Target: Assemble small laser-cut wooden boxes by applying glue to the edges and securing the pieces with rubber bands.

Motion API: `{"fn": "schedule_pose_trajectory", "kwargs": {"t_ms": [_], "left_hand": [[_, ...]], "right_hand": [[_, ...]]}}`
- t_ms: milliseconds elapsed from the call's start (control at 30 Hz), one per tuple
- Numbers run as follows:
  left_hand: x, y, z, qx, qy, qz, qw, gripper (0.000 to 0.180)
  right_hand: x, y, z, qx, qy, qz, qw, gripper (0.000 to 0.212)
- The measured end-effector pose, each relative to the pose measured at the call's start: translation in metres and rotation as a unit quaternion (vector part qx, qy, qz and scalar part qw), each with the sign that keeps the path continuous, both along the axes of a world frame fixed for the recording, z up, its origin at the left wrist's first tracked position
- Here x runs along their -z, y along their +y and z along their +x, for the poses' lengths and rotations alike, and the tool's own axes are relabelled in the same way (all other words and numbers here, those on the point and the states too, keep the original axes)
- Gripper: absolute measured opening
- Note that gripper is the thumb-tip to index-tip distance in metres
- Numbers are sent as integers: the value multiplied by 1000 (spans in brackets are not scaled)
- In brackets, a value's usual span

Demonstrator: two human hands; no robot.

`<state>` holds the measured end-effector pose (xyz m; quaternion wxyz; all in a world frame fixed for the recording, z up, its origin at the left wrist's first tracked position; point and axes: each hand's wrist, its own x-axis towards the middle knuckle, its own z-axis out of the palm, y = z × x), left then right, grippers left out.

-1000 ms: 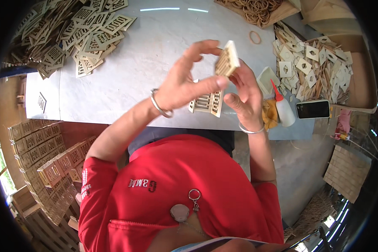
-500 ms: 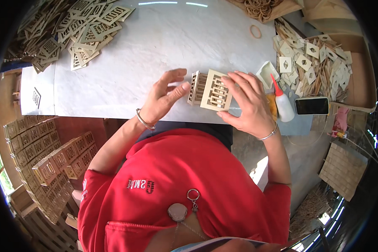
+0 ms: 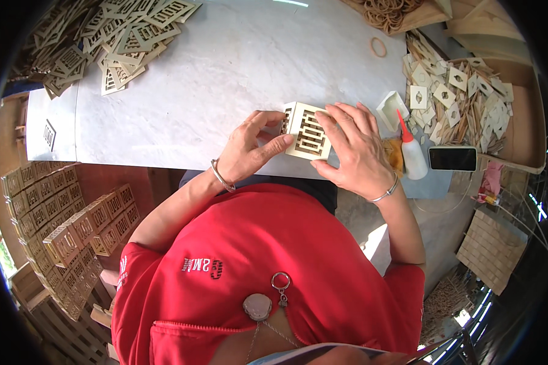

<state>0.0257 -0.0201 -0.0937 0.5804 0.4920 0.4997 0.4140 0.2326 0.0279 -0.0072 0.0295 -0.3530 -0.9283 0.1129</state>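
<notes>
A small pale wooden box with cut-out lattice sides [image 3: 311, 132] is held between both hands over the near edge of the table. My left hand [image 3: 249, 146] grips its left side, the thumb along the near corner and the fingers behind, partly hidden. My right hand [image 3: 362, 152] holds the right side, fingers over the edge of the lattice panel that faces up and thumb at the near edge. That panel lies in line with the box's side. The inside of the box cannot be seen.
Right of my hands stand a white glue bottle with a red tip [image 3: 413, 155], a small white tray [image 3: 393, 109] and a phone [image 3: 452, 157]. Beyond is a carton [image 3: 530, 121] of wooden pieces. Lattice panels [image 3: 128, 48] pile up far left; finished boxes [image 3: 42, 207] are stacked below the table.
My left hand has moved right and closed on the box, where it was open and apart from it. The lattice panel, earlier out of line with the box, now lines up with it.
</notes>
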Motion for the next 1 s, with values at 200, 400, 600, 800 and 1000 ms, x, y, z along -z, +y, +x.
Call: {"fn": "schedule_pose_trajectory", "kwargs": {"t_ms": [200,400,600,800,1000], "left_hand": [[2,1,1,4,8,5,1000,47],[-2,1,1,-5,3,-22,1000,44],[-3,3,2,-2,-2,-68,998,46],[-5,3,1,7,-6,-72,997,44],[-6,-7,0,15,-4,-68,998,41]], "right_hand": [[4,0,0,7,5,0,1000,70],[8,1,8,51,84,-68,993,74],[57,-17,30,273,403,-387,783,56],[64,-22,17,318,430,-448,717,46],[69,-39,15,327,439,-454,703,45]]}}
